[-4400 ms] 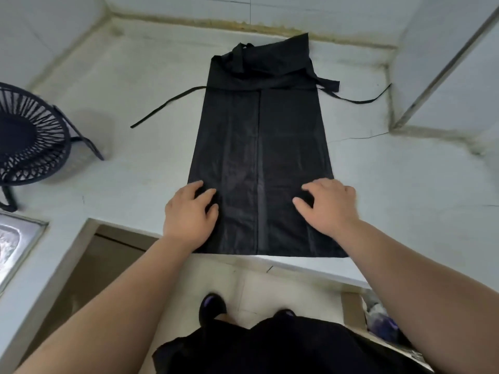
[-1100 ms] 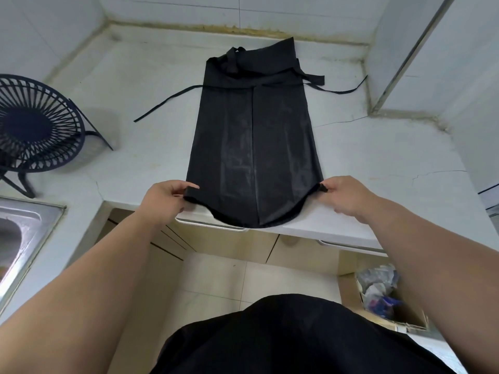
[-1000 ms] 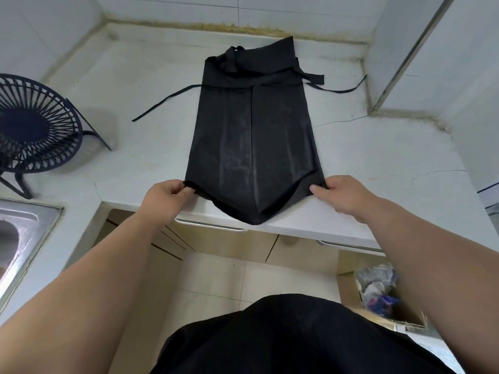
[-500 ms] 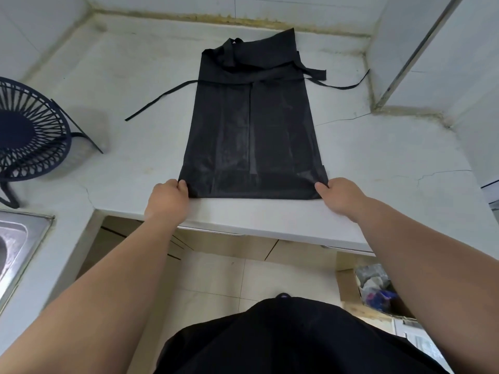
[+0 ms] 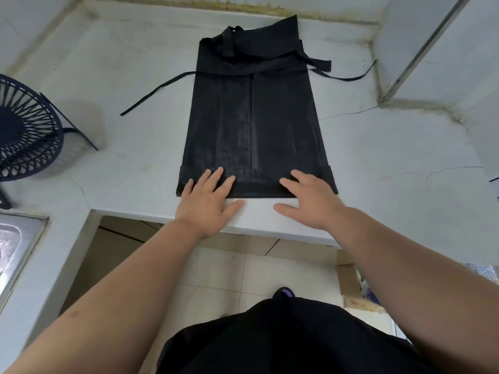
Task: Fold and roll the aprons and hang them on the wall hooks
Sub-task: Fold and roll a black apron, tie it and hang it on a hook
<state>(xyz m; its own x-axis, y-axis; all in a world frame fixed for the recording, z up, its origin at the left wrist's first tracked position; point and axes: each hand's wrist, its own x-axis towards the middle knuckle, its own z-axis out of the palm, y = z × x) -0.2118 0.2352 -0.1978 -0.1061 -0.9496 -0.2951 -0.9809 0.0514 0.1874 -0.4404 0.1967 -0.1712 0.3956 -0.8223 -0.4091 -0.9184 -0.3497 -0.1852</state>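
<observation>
A black apron [image 5: 253,117] lies folded into a long strip on the white counter [image 5: 378,163], its bib and straps at the far end by the wall. Its near hem is turned over into a narrow band. My left hand [image 5: 208,197] lies flat with straight fingers pressing the left part of that band. My right hand [image 5: 307,197] presses the right part the same way, thumb on the bare counter. One tie [image 5: 156,94] trails left, another tie [image 5: 348,75] trails right.
A dark wire basket [image 5: 24,130] stands at the left of the counter, and a steel sink [image 5: 16,244] sits at the near left. A wall corner [image 5: 421,58] juts in at the far right. Below the counter edge are floor tiles and a cardboard box [image 5: 353,290].
The hands pinched the near corners of the hanging hem, lifted it onto the counter and turned it over. Now both hands have let go and press flat on the folded band.
</observation>
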